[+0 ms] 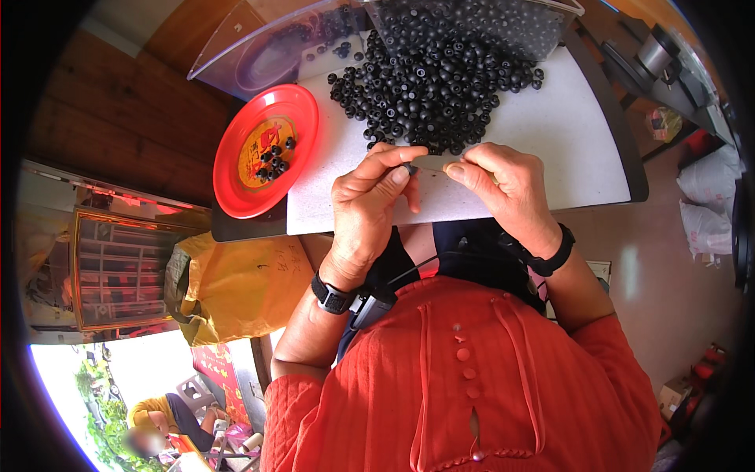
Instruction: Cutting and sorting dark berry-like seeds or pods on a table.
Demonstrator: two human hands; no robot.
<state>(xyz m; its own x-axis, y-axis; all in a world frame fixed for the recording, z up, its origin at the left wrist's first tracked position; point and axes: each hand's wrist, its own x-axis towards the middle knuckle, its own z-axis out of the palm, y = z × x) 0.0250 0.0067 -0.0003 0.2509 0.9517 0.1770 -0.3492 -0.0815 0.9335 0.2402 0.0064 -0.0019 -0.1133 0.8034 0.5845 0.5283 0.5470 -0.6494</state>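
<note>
My left hand (368,200) pinches a small black bead (410,169) between thumb and fingers, just above the white mat (566,138). From the other side, my right hand (507,185) grips a thin pointed tool (432,170) between thumb and bent forefinger. The tool's tip reaches to the bead; whether it enters a hole is too small to tell. Beyond both hands spreads a large pile of black round beads (425,90), some showing holes. A red plate (226,149) to the left holds several similar beads (273,167).
Clear plastic bins (236,51) border the pile at the back. A yellow bag (244,283) hangs below the table's left side. Machinery (657,59) stands at far right, above white plastic bags (704,224). Another person (173,413) sits at lower left.
</note>
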